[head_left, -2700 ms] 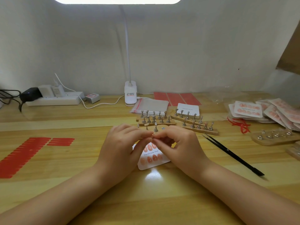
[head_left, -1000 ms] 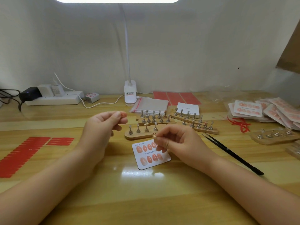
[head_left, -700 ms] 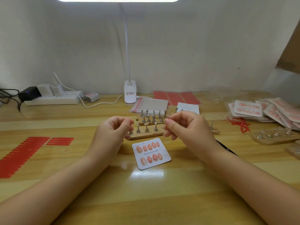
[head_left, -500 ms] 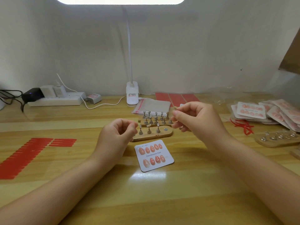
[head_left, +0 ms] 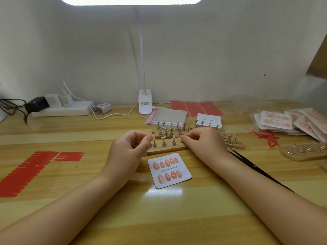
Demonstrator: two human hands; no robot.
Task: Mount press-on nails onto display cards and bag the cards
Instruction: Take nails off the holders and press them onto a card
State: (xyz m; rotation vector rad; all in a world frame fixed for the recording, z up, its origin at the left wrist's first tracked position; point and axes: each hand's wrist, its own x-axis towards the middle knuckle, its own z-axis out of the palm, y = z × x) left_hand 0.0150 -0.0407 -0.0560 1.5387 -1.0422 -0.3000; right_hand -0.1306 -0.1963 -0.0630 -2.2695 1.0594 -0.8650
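A white display card [head_left: 170, 170] printed "Handmade Nail" lies flat in front of me, with five pink nails in its top row and several in the bottom row. Just behind it sits a wooden holder [head_left: 166, 150] with metal nail stands. My left hand [head_left: 129, 149] hovers at the holder's left end, thumb and forefinger pinched together on a small press-on nail that is mostly hidden. My right hand [head_left: 203, 142] reaches to the holder's right end, its fingertips pinching a small metal stand there.
More stand holders [head_left: 233, 146] [head_left: 300, 153] lie behind and to the right. Clear bags [head_left: 168, 115], blank cards [head_left: 209, 119] and red sheets sit at the back. Bagged cards [head_left: 276, 119] are piled far right. Black tweezers [head_left: 247, 165] lie under my right forearm. Red strips [head_left: 26, 171] cover the left.
My hands, joined over the card, came apart. The right hand rose toward the back holders with a small stand, then came down to the near holder's right end. The left hand drifted beside the holder.
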